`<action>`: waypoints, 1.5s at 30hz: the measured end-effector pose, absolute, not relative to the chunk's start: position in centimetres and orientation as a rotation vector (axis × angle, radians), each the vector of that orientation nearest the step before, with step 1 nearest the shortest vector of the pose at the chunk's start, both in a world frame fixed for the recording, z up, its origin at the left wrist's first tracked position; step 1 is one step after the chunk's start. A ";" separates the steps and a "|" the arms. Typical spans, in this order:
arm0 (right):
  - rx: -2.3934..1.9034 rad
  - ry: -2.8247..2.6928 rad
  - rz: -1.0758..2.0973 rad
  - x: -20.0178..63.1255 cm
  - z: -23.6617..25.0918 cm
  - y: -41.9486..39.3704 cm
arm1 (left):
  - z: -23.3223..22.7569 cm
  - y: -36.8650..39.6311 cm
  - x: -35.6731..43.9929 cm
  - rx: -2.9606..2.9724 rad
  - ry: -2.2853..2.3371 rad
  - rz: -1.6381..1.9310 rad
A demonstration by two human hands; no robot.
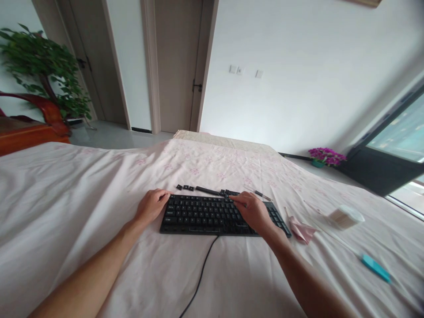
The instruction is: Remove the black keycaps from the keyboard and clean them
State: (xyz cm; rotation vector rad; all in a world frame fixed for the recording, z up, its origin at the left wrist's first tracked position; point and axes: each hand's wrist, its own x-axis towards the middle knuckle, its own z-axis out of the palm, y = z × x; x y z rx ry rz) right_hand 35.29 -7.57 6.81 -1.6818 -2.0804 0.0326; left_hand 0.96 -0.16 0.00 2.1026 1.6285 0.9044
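- Keyboard [202, 214], black and full-size, lies flat on the pale, flower-printed cloth [132, 282], in front of the person and between the hands.
- Its long axis runs left to right, nearly square to the person; the number pad sits at the right end, and the far edge faces the doors [177, 66].
- Cable [202, 274] comes out at the near edge and trails toward the person.
- Left hand [152, 205] has its fingers drawn narrow, fingertips at the keyboard's far left corner; I cannot tell how firmly they grip.
- Right hand [252, 211] reaches over the right part, thumb and forefinger close together by the far edge; I cannot tell whether they pinch a key.
- Three small keycaps [186, 187] and the spacebar keycap [207, 191] lie loose just beyond the far edge, the latter roughly parallel to it.
- Thin tool [259, 193] with a dark middle lies beyond the right hand.
- Pink cloth scrap [302, 230] rests beside the keyboard's right end, with a translucent tub [346, 217] farther right.
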 end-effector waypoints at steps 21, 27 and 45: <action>-2.159 -2.120 0.114 34.4 5.7 3.7 | -0.5 0.2 0.8 2.091 1.625 0.913; -2.158 -2.117 0.055 34.2 5.2 4.8 | -0.5 0.3 0.8 2.082 1.631 0.901; -1.930 -2.265 -0.001 32.0 6.2 3.5 | -0.3 0.1 0.8 2.099 1.591 0.932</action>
